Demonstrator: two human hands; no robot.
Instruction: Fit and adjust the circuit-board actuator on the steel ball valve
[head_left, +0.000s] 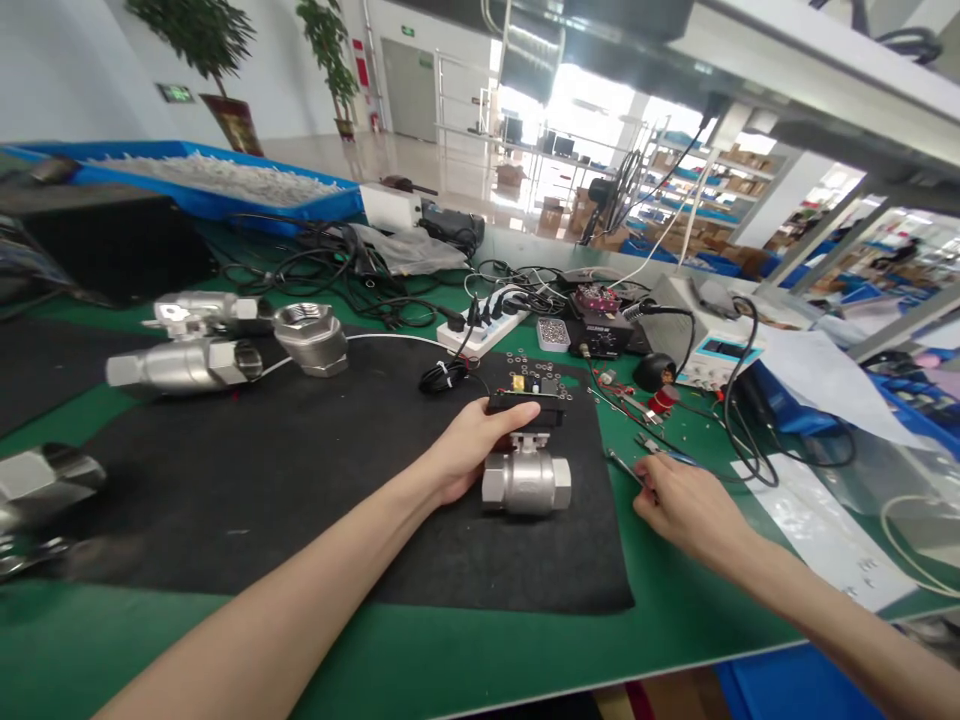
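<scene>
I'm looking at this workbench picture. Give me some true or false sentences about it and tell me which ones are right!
1. The left hand rests on the black part on top of the metal valve. True.
2. The metal valve sits on the bare green table. False: it sits on the black mat.
3. The right hand is at the thin tools on the green table. True.
4. The right hand is gripping the metal valve. False: it is off to the valve's right, not touching it.
5. More metal valves lie at the far left of the mat. True.
</scene>
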